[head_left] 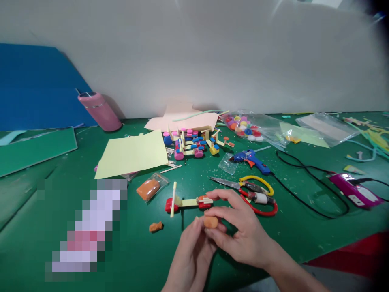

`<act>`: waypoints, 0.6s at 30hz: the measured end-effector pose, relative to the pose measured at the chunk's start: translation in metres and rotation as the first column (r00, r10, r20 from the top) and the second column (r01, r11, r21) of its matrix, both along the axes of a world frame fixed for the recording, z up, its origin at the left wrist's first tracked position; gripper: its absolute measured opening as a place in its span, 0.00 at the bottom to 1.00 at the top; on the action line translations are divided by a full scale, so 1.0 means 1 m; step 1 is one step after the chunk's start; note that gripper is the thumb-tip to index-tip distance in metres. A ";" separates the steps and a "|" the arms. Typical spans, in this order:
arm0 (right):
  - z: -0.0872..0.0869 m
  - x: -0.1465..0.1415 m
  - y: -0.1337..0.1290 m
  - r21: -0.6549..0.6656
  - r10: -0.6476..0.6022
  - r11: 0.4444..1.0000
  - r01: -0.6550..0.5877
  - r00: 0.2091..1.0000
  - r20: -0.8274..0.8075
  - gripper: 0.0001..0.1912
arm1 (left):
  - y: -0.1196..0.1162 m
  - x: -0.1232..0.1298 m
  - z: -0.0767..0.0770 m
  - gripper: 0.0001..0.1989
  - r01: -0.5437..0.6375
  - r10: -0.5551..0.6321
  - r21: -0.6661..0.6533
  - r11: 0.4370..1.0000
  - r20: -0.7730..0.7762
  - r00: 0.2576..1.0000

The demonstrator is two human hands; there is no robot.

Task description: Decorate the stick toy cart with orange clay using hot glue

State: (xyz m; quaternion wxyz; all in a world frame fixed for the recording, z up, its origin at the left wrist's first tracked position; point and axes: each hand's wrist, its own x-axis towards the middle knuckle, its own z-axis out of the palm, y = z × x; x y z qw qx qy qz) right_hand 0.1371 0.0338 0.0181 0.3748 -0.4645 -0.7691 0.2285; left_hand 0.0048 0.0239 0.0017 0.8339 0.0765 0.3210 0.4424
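Note:
A small flattened lump of orange clay [210,222] is pinched between the thumb and fingers of my right hand [240,227]. My left hand [193,251] is right beside it, its fingers curled and partly hidden behind my right hand, so whether it grips anything does not show. Just beyond my hands lies a small model [189,202] with red ends, a pale yellow strip and an upright stick. To the left are a torn bit of orange clay [156,226] and a bagged orange clay block [148,189].
Scissors [258,198] and a blue glue gun [251,159] lie right of centre. Behind are finished colourful models [188,146], a yellow sheet [132,154], a bag of caps [243,126] and a pink bottle [101,111]. A purple power strip [354,190] with cables sits right.

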 end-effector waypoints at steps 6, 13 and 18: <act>-0.001 0.001 0.001 0.072 0.000 0.997 -0.007 0.996 0.093 0.14 | -0.001 0.000 0.007 0.07 -0.064 0.097 0.113 0.992 -0.321 0.942; -0.004 0.005 0.002 0.061 0.027 0.998 -0.034 0.995 0.100 0.14 | 0.000 0.001 0.008 0.08 -0.067 0.115 0.136 0.988 -0.391 0.913; -0.006 0.004 0.002 0.036 0.025 0.999 -0.028 0.998 0.061 0.09 | 0.000 -0.001 0.010 0.09 -0.041 0.084 0.129 0.991 -0.349 0.934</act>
